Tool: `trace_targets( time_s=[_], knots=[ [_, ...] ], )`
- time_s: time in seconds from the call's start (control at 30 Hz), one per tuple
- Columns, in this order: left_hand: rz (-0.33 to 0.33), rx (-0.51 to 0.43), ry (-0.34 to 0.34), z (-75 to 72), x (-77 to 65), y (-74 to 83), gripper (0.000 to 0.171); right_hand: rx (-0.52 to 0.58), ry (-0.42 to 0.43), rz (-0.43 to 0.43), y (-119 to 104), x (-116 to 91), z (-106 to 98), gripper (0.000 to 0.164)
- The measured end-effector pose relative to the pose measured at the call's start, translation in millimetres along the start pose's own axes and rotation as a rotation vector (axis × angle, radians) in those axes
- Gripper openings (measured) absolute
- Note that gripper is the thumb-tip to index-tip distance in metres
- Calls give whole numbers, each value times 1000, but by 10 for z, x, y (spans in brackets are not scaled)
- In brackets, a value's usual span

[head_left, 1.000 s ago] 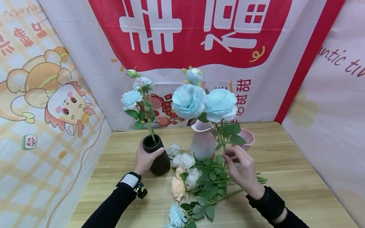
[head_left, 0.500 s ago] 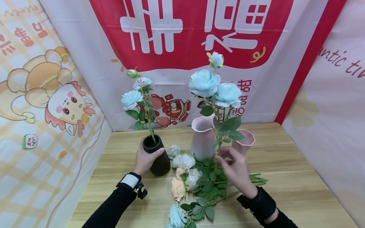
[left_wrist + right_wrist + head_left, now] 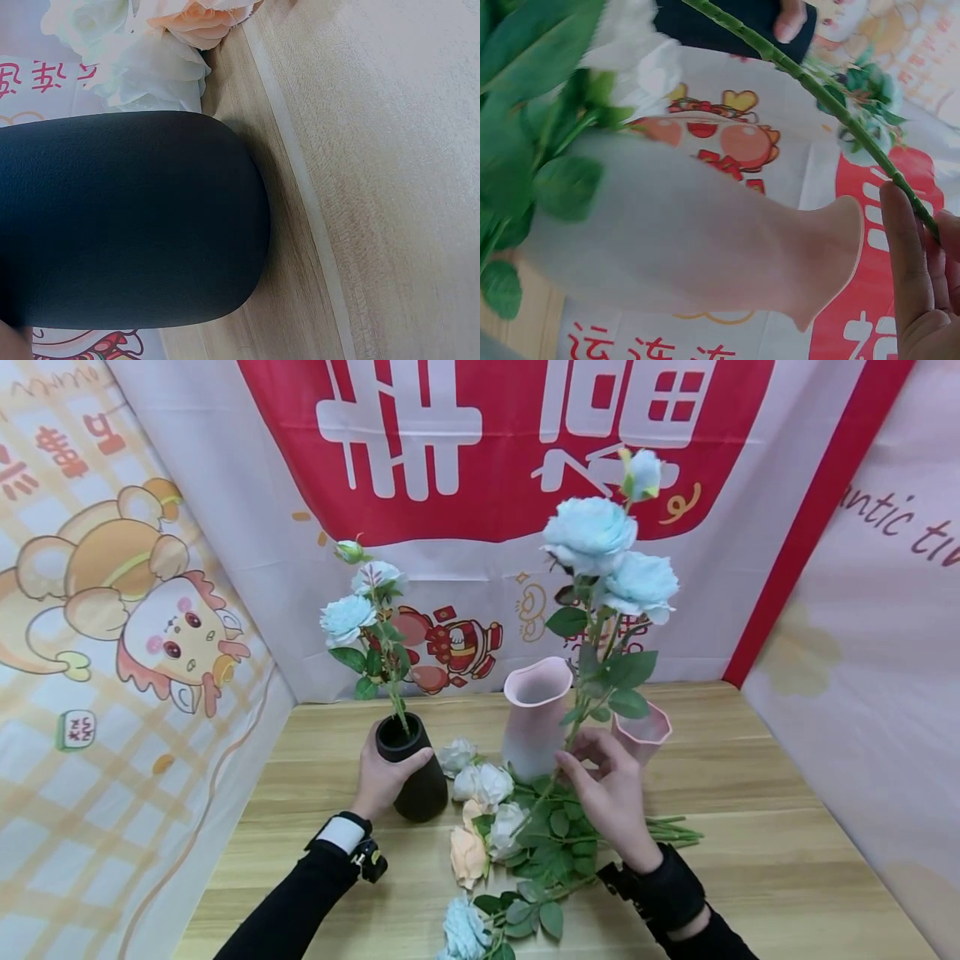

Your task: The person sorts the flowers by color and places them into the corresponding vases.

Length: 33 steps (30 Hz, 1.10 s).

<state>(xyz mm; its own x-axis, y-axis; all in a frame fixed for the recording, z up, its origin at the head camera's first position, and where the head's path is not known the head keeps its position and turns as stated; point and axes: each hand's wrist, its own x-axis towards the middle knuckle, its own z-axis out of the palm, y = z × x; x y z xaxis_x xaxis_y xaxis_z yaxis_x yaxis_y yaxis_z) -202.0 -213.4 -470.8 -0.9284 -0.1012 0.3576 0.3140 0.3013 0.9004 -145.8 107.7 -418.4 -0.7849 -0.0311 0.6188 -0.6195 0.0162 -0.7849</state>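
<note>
My left hand [image 3: 384,777] grips a black vase [image 3: 422,785] around its upper part; it stands on the wooden table. Out of its mouth rises a stem with pale blue roses [image 3: 348,620], a bud and green leaves. On the right, my right hand [image 3: 611,785] pinches the green stem [image 3: 832,105] of another flower between thumb and fingers. That stem carries two large pale blue roses [image 3: 590,537] and a bud at its top, tilted to the right. Its lower end slants down left over the flowers on the table. In the left wrist view the black vase [image 3: 142,217] fills much of the picture.
A tall pink-white vase [image 3: 534,727] with a wavy rim stands behind the right hand, beside a smaller pink vase [image 3: 647,731]. White roses [image 3: 483,783], a peach rose [image 3: 468,857] and a blue rose [image 3: 465,929] lie on the table [image 3: 757,860]. A printed cloth hangs behind.
The right hand has moved left a little, and the flower it holds has swung from upright to leaning right, its blooms higher. The left hand and black vase have stayed put.
</note>
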Motion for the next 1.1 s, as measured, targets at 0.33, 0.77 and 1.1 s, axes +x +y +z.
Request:
trace_targets(
  time_s=[0.33, 0.77, 1.1],
  knots=[
    [1, -2, -1, 24, -10, 24, 67, 153, 198, 74, 55, 54, 35, 20],
    [1, -24, 24, 19, 10, -24, 67, 286, 383, 74, -37, 201, 259, 25],
    [-5, -28, 28, 23, 16, -63, 67, 328, 482, -18, -158, 459, 547, 26]
  ],
)
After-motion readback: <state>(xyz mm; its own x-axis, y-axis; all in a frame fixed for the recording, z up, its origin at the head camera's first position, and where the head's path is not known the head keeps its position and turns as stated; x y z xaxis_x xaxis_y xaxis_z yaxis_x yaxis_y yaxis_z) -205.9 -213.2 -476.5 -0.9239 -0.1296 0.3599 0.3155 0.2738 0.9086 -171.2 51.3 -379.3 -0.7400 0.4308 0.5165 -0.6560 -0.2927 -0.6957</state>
